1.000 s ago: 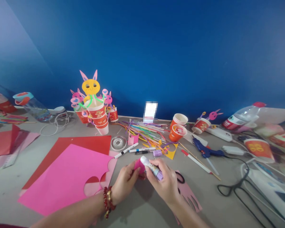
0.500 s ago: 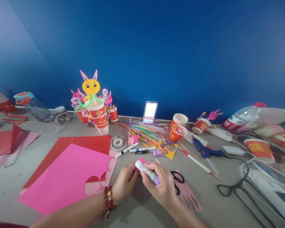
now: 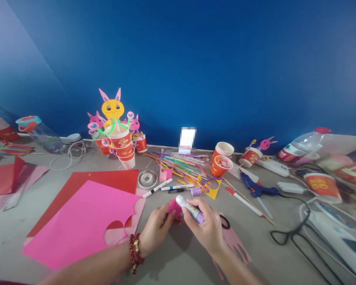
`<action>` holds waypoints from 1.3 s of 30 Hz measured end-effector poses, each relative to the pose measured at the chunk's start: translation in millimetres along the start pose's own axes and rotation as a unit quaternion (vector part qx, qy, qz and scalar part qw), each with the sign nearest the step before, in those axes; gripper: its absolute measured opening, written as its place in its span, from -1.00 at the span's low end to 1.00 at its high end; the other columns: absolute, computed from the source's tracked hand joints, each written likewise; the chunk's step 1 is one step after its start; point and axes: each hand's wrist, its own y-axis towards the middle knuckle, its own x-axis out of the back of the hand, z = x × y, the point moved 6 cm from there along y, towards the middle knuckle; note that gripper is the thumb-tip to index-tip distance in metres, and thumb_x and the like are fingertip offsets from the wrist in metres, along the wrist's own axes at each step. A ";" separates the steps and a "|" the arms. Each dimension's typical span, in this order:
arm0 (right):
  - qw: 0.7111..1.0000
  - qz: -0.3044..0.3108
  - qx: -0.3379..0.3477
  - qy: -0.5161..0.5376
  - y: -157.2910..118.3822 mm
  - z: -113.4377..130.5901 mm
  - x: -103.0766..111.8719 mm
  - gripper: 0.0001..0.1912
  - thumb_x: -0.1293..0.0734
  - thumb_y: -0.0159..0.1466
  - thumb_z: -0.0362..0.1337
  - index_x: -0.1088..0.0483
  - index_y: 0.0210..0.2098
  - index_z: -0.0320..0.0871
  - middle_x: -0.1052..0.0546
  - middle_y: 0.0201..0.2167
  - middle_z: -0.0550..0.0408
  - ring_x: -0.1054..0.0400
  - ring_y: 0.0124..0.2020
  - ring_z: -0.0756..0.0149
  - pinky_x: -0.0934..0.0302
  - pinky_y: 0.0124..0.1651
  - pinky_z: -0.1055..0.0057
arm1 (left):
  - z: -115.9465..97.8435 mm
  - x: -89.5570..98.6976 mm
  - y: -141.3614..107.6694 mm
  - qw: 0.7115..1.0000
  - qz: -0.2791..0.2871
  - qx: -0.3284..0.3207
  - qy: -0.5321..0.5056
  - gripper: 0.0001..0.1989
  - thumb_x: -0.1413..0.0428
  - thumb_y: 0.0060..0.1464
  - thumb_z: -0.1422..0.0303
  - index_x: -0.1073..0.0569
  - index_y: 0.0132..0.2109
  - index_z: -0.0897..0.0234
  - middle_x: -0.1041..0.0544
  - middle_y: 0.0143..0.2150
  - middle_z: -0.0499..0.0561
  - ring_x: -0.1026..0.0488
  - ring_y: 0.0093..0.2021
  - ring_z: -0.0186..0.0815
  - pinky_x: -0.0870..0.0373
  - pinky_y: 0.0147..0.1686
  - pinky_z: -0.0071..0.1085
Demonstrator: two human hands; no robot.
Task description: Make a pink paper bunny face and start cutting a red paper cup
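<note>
My left hand (image 3: 158,226) pinches a small pink paper cutout (image 3: 174,208) between thumb and fingers; part of it is hidden. A glue stick (image 3: 190,209), white with a purple base, is gripped in my right hand (image 3: 206,225), its white end against or just over the pink paper. A purple cap (image 3: 196,191) lies on the table beyond my hands. Under my right hand, scissors (image 3: 224,221) show one black handle loop, beside a light pink paper scrap (image 3: 235,247) with cut-out slots. Left of my hands lies a large pink sheet (image 3: 77,225) with round cutouts.
Beyond my hands lie markers (image 3: 177,187), a tape roll (image 3: 148,179) and pipe cleaners (image 3: 184,164). Decorated paper cups (image 3: 125,150) stand back left, plain red cups (image 3: 221,165) back right. A blue glue gun (image 3: 256,186) and its cord lie to the right.
My right hand and the glue stick have shifted slightly right and turned. The pink cutout is tilted differently in my left hand, and less of the scissors shows.
</note>
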 end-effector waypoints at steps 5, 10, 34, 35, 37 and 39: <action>1.000 0.018 0.012 0.013 -0.1 -0.1 -2.2 -0.91 -0.32 0.24 -0.29 -0.37 -0.24 -0.10 -0.55 -0.40 0.08 -0.48 -0.39 0.24 -0.34 -0.31 0.41 | 0.4 1.2 -0.3 1.000 -0.011 -0.005 0.026 -0.78 0.08 0.30 0.30 -0.38 -0.26 0.27 -0.53 -0.38 -0.01 -0.45 -0.40 -0.32 -0.35 -0.38 -0.48; 1.000 0.022 0.002 0.011 -0.9 1.3 -3.3 -0.92 -0.32 0.24 -0.29 -0.36 -0.25 -0.11 -0.55 -0.40 0.08 -0.48 -0.39 0.24 -0.32 -0.32 0.41 | 0.4 2.5 0.2 1.000 -0.010 -0.006 0.019 -0.79 0.08 0.31 0.29 -0.41 -0.20 0.26 -0.55 -0.37 0.00 -0.49 -0.38 -0.30 -0.39 -0.36 -0.47; 0.974 -0.003 -0.226 -0.021 35.2 -108.0 60.0 -0.73 -0.32 0.17 -0.04 -0.38 -0.48 -0.10 -0.54 -0.46 0.11 -0.39 -0.41 0.21 -0.13 -0.40 0.43 | -0.8 2.6 40.2 0.999 -0.025 0.025 -0.014 -0.77 0.02 0.25 0.20 -0.42 -0.17 0.25 -0.59 -0.25 0.08 -0.55 -0.30 -0.21 -0.47 -0.33 -0.38; 0.971 0.017 -0.233 -0.053 34.9 -108.6 58.8 -0.75 -0.32 0.17 -0.05 -0.37 -0.49 -0.09 -0.54 -0.45 0.12 -0.40 -0.40 0.21 -0.11 -0.41 0.43 | 1.9 -0.5 48.5 0.999 -0.025 0.023 0.019 -0.77 0.04 0.25 0.21 -0.40 -0.19 0.25 -0.59 -0.26 0.08 -0.54 -0.34 -0.23 -0.46 -0.37 -0.39; 0.962 0.048 -0.249 -0.100 33.4 -109.3 56.3 -0.77 -0.32 0.16 -0.06 -0.36 -0.49 -0.07 -0.55 -0.45 0.13 -0.41 -0.41 0.21 -0.07 -0.43 0.44 | 9.8 -5.7 62.3 0.998 -0.029 0.023 0.047 -0.79 0.05 0.24 0.23 -0.37 -0.22 0.26 -0.56 -0.35 0.06 -0.48 -0.48 -0.27 -0.39 -0.50 -0.42; 0.957 0.064 -0.256 -0.123 32.4 -109.2 54.2 -0.79 -0.32 0.16 -0.08 -0.36 -0.48 -0.06 -0.55 -0.45 0.15 -0.42 -0.40 0.21 -0.05 -0.44 0.45 | 17.7 -8.2 70.7 0.997 -0.034 0.019 0.068 -0.81 0.04 0.21 0.26 -0.35 -0.28 0.26 -0.54 -0.39 0.04 -0.43 -0.54 -0.29 -0.31 -0.56 -0.44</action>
